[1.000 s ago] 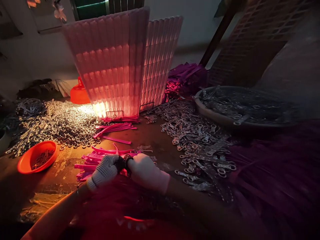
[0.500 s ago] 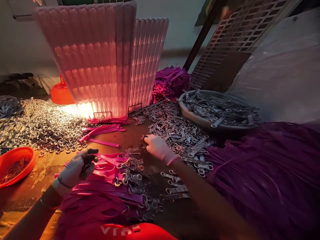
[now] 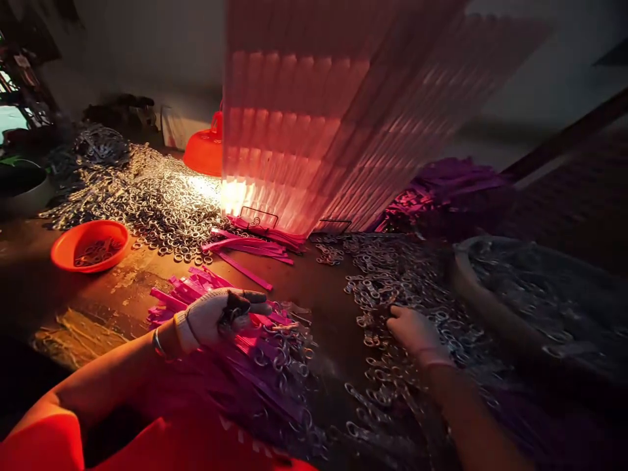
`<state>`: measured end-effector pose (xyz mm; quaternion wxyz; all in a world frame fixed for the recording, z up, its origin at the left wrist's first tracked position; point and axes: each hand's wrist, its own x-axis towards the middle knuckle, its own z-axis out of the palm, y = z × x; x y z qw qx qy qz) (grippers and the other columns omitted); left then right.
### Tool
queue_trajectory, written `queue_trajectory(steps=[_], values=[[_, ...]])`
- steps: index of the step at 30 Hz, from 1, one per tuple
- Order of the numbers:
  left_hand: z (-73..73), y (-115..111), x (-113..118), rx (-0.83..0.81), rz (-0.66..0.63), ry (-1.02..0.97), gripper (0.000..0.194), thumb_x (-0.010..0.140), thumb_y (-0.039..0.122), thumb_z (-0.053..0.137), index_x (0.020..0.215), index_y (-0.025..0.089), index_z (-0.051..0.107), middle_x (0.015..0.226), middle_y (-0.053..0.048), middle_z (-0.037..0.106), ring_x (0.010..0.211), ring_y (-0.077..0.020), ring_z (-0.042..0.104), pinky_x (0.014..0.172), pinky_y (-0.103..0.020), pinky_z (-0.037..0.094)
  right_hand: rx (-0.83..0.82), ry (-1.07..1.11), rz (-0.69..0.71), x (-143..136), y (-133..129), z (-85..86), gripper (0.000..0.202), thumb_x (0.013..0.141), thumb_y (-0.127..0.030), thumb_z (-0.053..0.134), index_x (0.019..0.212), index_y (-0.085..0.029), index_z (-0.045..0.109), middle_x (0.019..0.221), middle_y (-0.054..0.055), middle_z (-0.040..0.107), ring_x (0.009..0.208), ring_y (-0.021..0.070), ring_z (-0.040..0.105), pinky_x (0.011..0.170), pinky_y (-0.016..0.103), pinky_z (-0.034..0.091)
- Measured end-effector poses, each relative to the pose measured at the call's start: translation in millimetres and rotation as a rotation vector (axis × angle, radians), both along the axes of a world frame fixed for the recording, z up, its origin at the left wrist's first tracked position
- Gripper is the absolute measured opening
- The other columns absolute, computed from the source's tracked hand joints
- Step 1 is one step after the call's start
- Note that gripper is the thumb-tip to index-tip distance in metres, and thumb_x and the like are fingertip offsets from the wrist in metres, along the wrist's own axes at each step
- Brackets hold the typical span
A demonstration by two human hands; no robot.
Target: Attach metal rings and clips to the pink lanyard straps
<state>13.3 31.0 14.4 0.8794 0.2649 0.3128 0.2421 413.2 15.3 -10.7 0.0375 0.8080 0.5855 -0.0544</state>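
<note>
Noted at right of centre: loose heap of silver-grey metal links with ringed ends [image 3: 387,261], spread on a brown worktable [image 3: 321,288]. Found at its near part: right hand [image 3: 415,330], reaching far and leftward, fingertips down among the links. Observed there with fingers bent and drawn nearly together; cannot confirm any link between them. Judged decisive: closest links directly at and just left of those fingertips, long axes mixed but many running roughly left to right, crosswise to the forearm. Rated clearly nearer to them than left hand [image 3: 209,317], well apart to the left, over bright pink flat straps [image 3: 181,294]. Recorded for the latter: white glove with dark fingertips, some fingers extended rightward, others curled around a dark mass [image 3: 232,311]; contents not identifiable. Logged farther left: orange oval bowl [image 3: 63,252] with small metal pieces inside. Logged at far right: wide grey basin [image 3: 466,281], filled with metal pieces.
</note>
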Motion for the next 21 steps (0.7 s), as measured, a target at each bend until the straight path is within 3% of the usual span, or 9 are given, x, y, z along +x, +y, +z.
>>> queue_trajectory(steps=[3, 6, 8, 11, 13, 16, 21], values=[[-1.5, -7.1, -3.0, 0.198, 0.064, 0.027, 0.042, 0.075, 0.018, 0.063, 0.116, 0.01, 0.068, 0.117, -0.021, 0.07, 0.044, -0.0034, 0.044, 0.037, -0.018, 0.028, 0.106, 0.111, 0.04, -39.9, -1.6, 4.0, 0.038, 0.076, -0.01, 0.043, 0.098, -0.014, 0.074, 0.081, 0.013, 0.072, 0.072, 0.0247, 0.064, 0.065, 0.032, 0.043], [3.5, -15.1, 0.7, 0.411, 0.121, 0.088, 0.049, 0.074, 0.021, 0.062, 0.122, 0.009, 0.065, 0.121, -0.022, 0.068, 0.044, -0.0037, 0.047, 0.039, -0.02, 0.031, 0.223, 0.34, 0.181, -108.6, -13.7, 11.5, 0.046, 0.082, -0.014, 0.039, 0.121, -0.019, 0.065, 0.102, 0.007, 0.073, 0.086, 0.0182, 0.066, 0.073, 0.026, 0.048], [8.6, -19.9, 5.6, 0.51, 0.127, 0.119, 0.057, 0.074, 0.025, 0.06, 0.129, 0.009, 0.06, 0.119, -0.02, 0.068, 0.045, -0.0046, 0.049, 0.04, -0.021, 0.034, 0.354, 0.769, 0.312, -159.0, -23.0, 21.3, 0.039, 0.085, -0.022, 0.044, 0.117, -0.016, 0.066, 0.096, 0.007, 0.074, 0.087, 0.0208, 0.066, 0.074, 0.03, 0.05], [14.6, -24.9, 11.3, 0.615, 0.127, 0.161, 0.067, 0.074, 0.028, 0.061, 0.138, 0.012, 0.051, 0.098, -0.011, 0.071, 0.047, -0.0068, 0.052, 0.043, -0.021, 0.039, 0.386, 1.028, 0.382, -216.5, -30.0, 36.5, 0.036, 0.079, -0.023, 0.051, 0.11, -0.018, 0.07, 0.092, 0.004, 0.075, 0.086, 0.0212, 0.066, 0.075, 0.032, 0.052], [17.2, -26.5, 11.2, 0.651, 0.145, 0.193, 0.068, 0.076, 0.027, 0.061, 0.14, 0.012, 0.049, 0.078, -0.003, 0.068, 0.045, -0.0079, 0.051, 0.042, -0.021, 0.039, 0.382, 1.134, 0.379, -234.7, -29.4, 42.3, 0.038, 0.076, -0.02, 0.052, 0.109, -0.019, 0.07, 0.095, 0.004, 0.075, 0.089, 0.0211, 0.066, 0.079, 0.034, 0.052], [18.6, -27.9, 5.6, 0.601, 0.152, 0.217, 0.058, 0.081, 0.029, 0.059, 0.136, 0.013, 0.052, 0.057, 0.003, 0.059, 0.04, -0.0083, 0.047, 0.039, -0.019, 0.034, 0.417, 1.211, 0.309, -238.3, -27.0, 44.6, 0.037, 0.074, -0.022, 0.055, 0.108, -0.017, 0.069, 0.098, 0.006, 0.074, 0.092, 0.0224, 0.066, 0.081, 0.036, 0.053], [10.3, -35.3, -0.9, 0.518, 0.176, 0.248, 0.029, 0.08, 0.038, 0.067, 0.093, 0.012, 0.064, 0.054, 0.001, 0.058, 0.036, -0.0063, 0.041, 0.035, -0.019, 0.029, 0.554, 1.111, 0.181, -235.8, -36.4, 45.0, 0.037, 0.077, -0.026, 0.056, 0.11, -0.018, 0.069, 0.1, 0.006, 0.073, 0.091, 0.0222, 0.066, 0.082, 0.037, 0.053]])
